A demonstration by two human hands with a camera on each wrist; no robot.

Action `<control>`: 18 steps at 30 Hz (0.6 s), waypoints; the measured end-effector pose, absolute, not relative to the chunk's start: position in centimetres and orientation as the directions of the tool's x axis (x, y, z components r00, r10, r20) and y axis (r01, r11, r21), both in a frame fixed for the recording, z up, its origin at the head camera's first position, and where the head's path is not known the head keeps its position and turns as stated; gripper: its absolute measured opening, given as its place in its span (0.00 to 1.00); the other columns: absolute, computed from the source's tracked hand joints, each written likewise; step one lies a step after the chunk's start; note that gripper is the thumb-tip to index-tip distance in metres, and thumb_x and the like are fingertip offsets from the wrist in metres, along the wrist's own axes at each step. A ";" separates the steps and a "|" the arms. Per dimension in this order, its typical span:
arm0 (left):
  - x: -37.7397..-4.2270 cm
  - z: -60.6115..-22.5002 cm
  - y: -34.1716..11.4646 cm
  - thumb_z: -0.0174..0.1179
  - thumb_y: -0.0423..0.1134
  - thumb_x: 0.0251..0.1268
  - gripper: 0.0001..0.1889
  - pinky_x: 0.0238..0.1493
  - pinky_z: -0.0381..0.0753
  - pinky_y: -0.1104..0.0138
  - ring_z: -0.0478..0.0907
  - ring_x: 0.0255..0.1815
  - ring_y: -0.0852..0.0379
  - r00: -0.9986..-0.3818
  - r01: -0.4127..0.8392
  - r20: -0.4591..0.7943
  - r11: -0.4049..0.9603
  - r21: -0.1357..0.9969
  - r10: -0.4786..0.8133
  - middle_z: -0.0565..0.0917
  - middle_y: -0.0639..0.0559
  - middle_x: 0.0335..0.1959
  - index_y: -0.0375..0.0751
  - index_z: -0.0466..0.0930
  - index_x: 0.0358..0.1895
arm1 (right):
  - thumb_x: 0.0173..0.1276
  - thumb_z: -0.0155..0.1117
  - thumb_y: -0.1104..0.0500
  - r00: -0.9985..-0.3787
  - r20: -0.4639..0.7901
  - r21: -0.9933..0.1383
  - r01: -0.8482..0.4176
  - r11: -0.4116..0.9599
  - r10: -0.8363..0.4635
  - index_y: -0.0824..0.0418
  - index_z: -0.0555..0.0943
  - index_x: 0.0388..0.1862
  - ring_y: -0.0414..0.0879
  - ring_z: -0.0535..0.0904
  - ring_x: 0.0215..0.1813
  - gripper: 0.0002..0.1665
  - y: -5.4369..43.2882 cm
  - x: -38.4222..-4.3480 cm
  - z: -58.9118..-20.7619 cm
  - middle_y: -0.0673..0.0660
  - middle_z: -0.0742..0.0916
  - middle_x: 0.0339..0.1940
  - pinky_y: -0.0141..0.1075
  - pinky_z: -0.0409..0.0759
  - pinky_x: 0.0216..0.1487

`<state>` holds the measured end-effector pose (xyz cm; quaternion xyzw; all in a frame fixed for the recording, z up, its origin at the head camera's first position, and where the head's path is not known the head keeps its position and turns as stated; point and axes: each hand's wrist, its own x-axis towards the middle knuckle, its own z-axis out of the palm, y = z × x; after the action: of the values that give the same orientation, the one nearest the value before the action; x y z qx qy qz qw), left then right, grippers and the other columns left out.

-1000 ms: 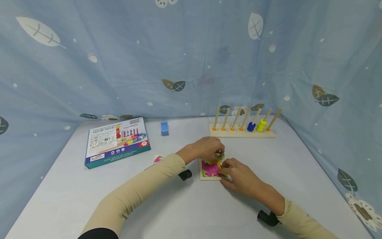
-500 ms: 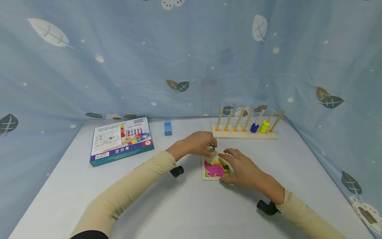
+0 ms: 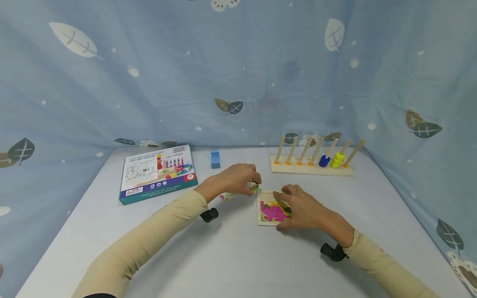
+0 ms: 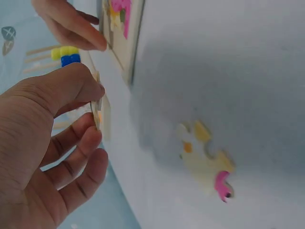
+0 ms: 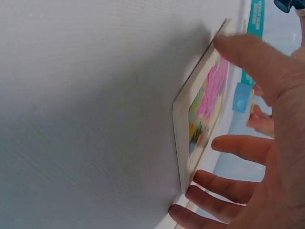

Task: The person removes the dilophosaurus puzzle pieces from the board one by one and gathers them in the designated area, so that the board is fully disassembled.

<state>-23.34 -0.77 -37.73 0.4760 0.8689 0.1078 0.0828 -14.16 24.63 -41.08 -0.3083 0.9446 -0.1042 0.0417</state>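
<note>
My left hand pinches a small jigsaw piece between thumb and fingers, just left of the puzzle tray's far corner. In the left wrist view this piece is seen edge-on. A pink dinosaur fills the lower part of the wooden puzzle tray; bare wood shows in its upper part. Over the tray's right side spreads my right hand. In the right wrist view its thumb lies at one edge and fingertips at another. Loose jigsaw pieces with a pink patch lie on the table beneath my left wrist.
A flat toy box lies at the back left, with a blue block to its right. At the back right stands a pegboard with blue beads and yellow beads. A patterned blue curtain rises behind the table.
My left hand has lifted a piece from the tray's upper part and drawn it left, off the tray. My right hand's fingers have spread and stay at the tray's right side.
</note>
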 end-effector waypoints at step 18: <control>-21.9 -39.5 -2.8 0.72 0.42 0.58 0.17 0.47 0.77 0.65 0.75 0.41 0.62 -0.562 0.771 -0.100 0.563 0.297 0.821 0.80 0.57 0.42 0.48 0.87 0.52 | 0.41 0.80 0.30 -0.827 -0.077 -0.277 -0.519 0.808 -0.557 0.60 0.75 0.69 0.49 0.68 0.54 0.60 24.4 -15.4 -40.7 0.56 0.75 0.55 0.45 0.77 0.51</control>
<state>-21.92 -2.80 -39.49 0.4541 0.8767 0.1102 0.1140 -15.36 24.35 -40.68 -0.2839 0.9477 -0.1232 0.0773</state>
